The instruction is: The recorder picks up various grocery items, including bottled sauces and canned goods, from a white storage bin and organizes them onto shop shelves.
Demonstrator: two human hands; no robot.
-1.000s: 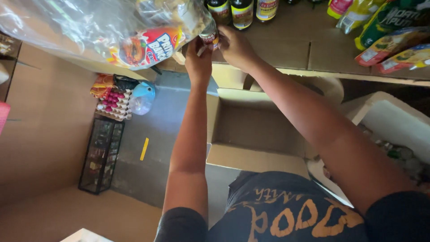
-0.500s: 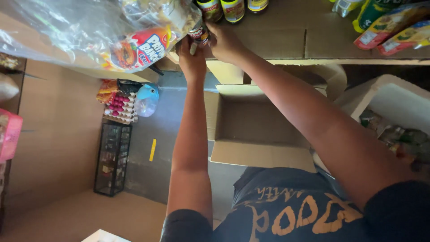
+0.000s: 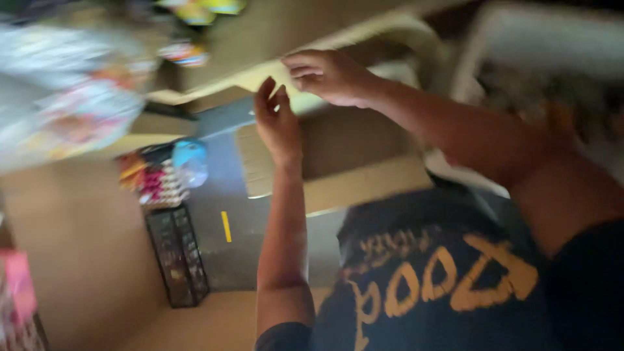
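While the view swings blurred, the open cardboard box [image 3: 338, 156] now sits below both your hands, which have come down off the shelf [image 3: 273, 32] and its jars. Your right hand [image 3: 328, 75] hovers just above the box's rim, loosely open and empty; your left hand [image 3: 278, 120] is open and empty too, fingers straight.

Both arms outstretched, left grip [image 3: 276, 123] and right grip [image 3: 328, 76] empty, fingers loose.

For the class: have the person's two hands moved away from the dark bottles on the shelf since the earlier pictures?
Yes. The left hand and right hand have drawn back from the shelf toward the open cardboard box; both look empty, and the blur hides the bottles.
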